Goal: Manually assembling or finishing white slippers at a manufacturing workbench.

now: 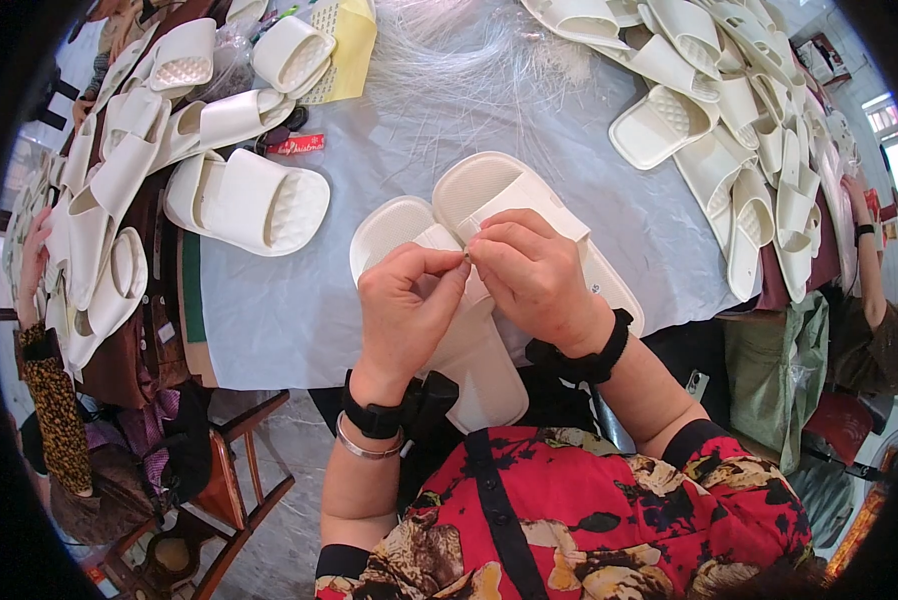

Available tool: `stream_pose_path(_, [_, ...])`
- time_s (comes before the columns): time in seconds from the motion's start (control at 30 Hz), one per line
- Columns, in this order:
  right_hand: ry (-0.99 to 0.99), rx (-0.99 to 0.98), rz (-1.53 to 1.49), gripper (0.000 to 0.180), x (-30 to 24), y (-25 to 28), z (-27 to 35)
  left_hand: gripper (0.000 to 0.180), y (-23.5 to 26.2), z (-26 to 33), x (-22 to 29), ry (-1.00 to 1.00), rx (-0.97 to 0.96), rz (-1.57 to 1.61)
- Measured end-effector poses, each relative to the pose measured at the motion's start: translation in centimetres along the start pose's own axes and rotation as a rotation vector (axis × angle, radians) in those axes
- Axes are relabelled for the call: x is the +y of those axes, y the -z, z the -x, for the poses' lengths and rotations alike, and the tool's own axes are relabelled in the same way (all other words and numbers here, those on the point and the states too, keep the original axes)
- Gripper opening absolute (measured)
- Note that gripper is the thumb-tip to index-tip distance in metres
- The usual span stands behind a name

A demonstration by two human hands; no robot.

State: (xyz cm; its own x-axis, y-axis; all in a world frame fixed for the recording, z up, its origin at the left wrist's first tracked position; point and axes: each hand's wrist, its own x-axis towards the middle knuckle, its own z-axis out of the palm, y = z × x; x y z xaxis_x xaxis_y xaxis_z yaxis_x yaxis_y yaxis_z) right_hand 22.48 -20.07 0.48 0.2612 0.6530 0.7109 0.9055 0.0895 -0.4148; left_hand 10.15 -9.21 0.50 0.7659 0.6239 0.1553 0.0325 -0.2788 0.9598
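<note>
Two white slide slippers (489,195) lie side by side, toes away from me, at the near edge of the table with its light grey-blue cover (389,170). My left hand (404,305) and my right hand (534,275) meet over their straps, fingertips pinched together on something small that I cannot make out. The left slipper's heel (484,385) hangs over the table edge toward my lap. A black watch and a metal bangle sit on my left wrist, a black band on my right.
A white slipper pair (249,200) lies to the left, with more piled along the left edge. A big heap of white slippers (739,110) fills the right. Clear thin strands (479,60) lie at the back. Another person's sleeve (54,410) is at far left, and a wooden chair (234,480) below.
</note>
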Motion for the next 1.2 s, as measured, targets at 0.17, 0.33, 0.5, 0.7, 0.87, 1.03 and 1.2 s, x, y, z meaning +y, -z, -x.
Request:
stream_pose_path(0.17, [0.028, -0.041, 0.036, 0.017, 0.0, 0.0, 0.0, 0.004, 0.1, 0.0, -0.1, -0.002, -0.002, -0.003])
stream_pose_path(0.33, [0.063, -0.061, 0.035, 0.013, 0.2, -0.2, 0.0, 0.007, 0.1, 0.3, 0.1, 0.170, 0.035, 0.150])
stream_pose_path(0.5, [0.067, -0.118, 0.075, 0.009, 0.3, 0.3, 0.1, 0.008, 0.3, 0.1, -0.4, 0.064, 0.008, 0.032])
stream_pose_path(0.7, [0.135, -0.087, 0.070, 0.016, 0.3, 1.8, 0.2, 0.010, 1.1, 0.3, -2.0, -0.007, 0.020, 0.175])
stream_pose_path(0.87, [-0.116, -0.257, 0.164, 0.034, -1.3, 6.2, 2.0, 0.026, 2.3, 0.8, -4.2, -0.056, 0.218, 0.277])
stream_pose_path(1.03, [-0.194, -0.329, 0.272, 0.049, -1.7, 6.9, 2.5, 0.032, 1.3, 2.0, -3.1, 0.071, 0.338, 0.162])
stream_pose_path(1.2, [-0.218, -0.388, 0.310, 0.053, -1.3, 5.8, 5.4, 0.031, 1.4, 2.9, -2.8, 0.097, 0.408, 0.157])
